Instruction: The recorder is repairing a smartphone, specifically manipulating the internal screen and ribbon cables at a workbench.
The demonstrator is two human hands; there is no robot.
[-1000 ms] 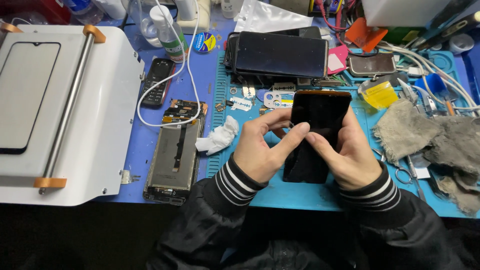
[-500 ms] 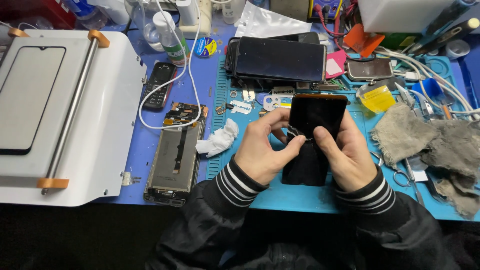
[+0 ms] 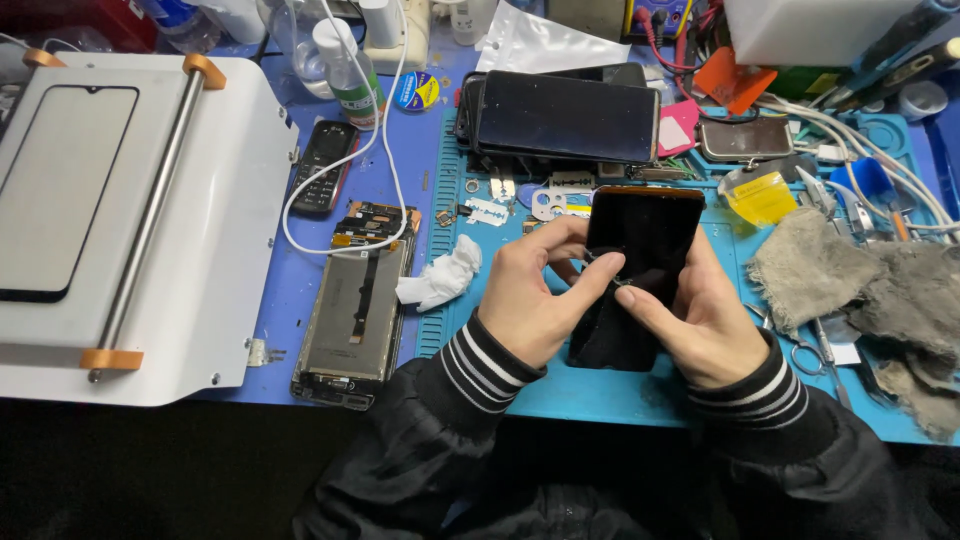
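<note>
- White laminating machine (image 3: 215, 250): far left of the bench, with a steel roller bar (image 3: 150, 200) lying across its top and a glass screen panel (image 3: 60, 190) on its bed.
- Blue work mat (image 3: 600, 395): covers the middle and right of the bench, under both hands.
- Grey rags (image 3: 850, 280): 2 frayed cloths, right side of the mat, near the right hand.
- Stack of dark phones (image 3: 565, 115): lying flat at the far edge of the mat, beyond the held phone.
- Opened phone chassis (image 3: 355, 310): metal frame with a flex cable, left of the mat, just beside a crumpled white tissue (image 3: 440, 280).
- Black phone (image 3: 640, 270): upright-tilted over the mat centre, screen towards the camera, held between both hands.
- Left hand (image 3: 525, 300): fingers curled around the phone's left edge, thumb stretched across the glass.
- Right hand (image 3: 700, 325): fingers closed behind the right edge, thumb pressed on the screen, tip nearly meeting the left thumb.
- Small keypad phone (image 3: 322, 165): on the blue surface, crossed by a white cable (image 3: 385, 150).
</note>
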